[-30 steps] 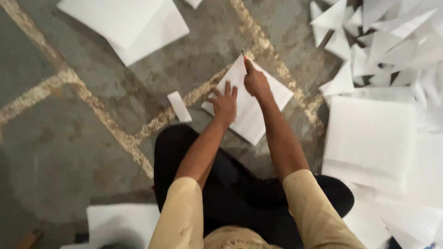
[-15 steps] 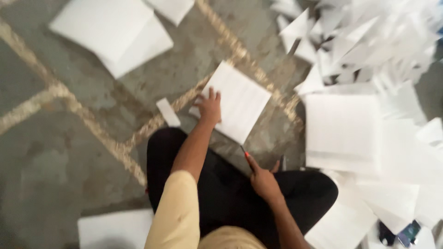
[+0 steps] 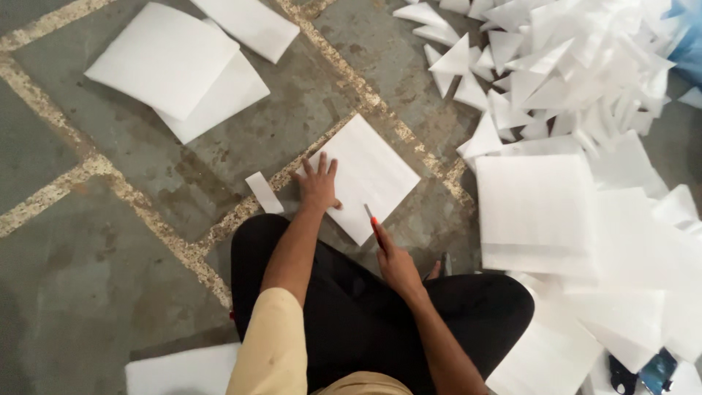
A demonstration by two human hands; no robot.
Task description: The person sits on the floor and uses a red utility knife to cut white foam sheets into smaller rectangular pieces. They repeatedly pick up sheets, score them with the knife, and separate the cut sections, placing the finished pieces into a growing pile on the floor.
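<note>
Head view: your left hand point(image 3: 318, 189) lies flat, fingers spread, pinning the white foam square point(image 3: 369, 183) to the floor in front of your knees. Your right hand point(image 3: 395, 260) grips a red-handled cutter point(image 3: 371, 217), tip at the square's near edge. Looks like a cut starting; it needs a firm pin and a straight draw clear of your fingers. Small offcut strip point(image 3: 262, 192) lies left; foam stack point(image 3: 534, 208) and triangle pile point(image 3: 541, 58) crowd the right.

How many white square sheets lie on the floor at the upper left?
3: one large sheet on top, one partly under it, one at the top edge. More may be hidden beneath.
</note>
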